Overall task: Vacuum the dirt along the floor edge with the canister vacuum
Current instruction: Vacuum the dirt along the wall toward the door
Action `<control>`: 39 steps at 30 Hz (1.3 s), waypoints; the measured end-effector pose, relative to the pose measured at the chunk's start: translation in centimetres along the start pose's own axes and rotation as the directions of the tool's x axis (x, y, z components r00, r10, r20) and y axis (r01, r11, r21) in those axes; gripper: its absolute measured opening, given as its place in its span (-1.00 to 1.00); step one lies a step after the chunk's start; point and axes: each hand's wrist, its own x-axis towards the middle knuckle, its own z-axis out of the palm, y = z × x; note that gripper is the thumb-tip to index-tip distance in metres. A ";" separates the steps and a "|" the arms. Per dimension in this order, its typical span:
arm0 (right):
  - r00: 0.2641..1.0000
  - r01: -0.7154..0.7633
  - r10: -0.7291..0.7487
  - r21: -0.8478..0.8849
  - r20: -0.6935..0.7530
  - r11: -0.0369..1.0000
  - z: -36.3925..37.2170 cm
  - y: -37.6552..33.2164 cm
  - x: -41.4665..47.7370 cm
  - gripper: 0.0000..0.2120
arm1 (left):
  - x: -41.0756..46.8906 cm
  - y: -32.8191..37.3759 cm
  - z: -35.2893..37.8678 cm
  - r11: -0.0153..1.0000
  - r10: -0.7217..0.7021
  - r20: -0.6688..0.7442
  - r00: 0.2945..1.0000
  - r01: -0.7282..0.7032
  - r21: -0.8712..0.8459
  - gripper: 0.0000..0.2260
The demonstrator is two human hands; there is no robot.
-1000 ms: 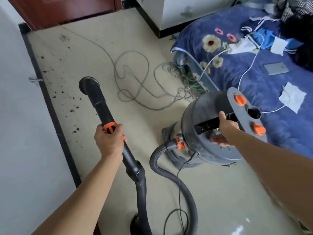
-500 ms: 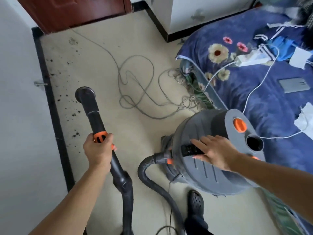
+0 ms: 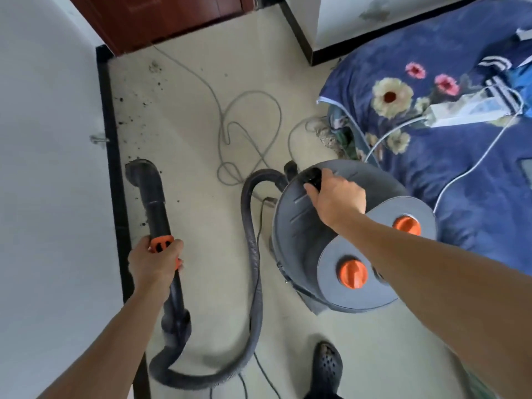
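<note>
My left hand grips the black vacuum wand at its orange collar. The wand's nozzle points at the floor beside the black baseboard. Dark dirt specks lie scattered along that edge ahead of the nozzle. The grey canister vacuum with orange knobs stands to the right, tilted toward me. My right hand holds the black handle on the canister's side. A ribbed black hose loops from the canister back to the wand.
A grey power cord lies coiled on the beige floor ahead. A bed with a blue flowered cover fills the right side. A brown door closes the far end. My dark shoe stands near the bottom.
The view tipped downward and closer. The nozzle moved nearer the baseboard and the dirt. My right hand shifted along the canister to grasp its black handle, and the canister turned.
</note>
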 end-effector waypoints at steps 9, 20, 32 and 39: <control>0.999 -0.044 0.043 0.037 0.021 0.998 -0.2 0.4 1.0 -0.54 | 1.3 1.7 -1.5 0.999 0.034 0.000 0.999 -0.034 -0.016 -0.82; 0.992 0.123 -0.123 -0.126 0.009 0.984 1.2 -8.1 -3.1 -0.47 | 7.5 -0.4 -9.5 0.997 0.013 0.005 1.000 -0.013 -0.082 -0.80; 0.861 -0.135 -0.106 0.425 0.497 0.895 8.1 -38.8 -9.2 -0.73 | 23.3 -2.3 -23.5 0.991 0.128 0.179 0.976 -0.134 0.023 -0.80; 0.838 -0.324 -0.049 0.567 0.543 0.757 7.3 -46.1 -3.2 -0.79 | 27.6 -6.5 -26.5 0.978 0.073 0.222 0.972 -0.114 0.176 -0.72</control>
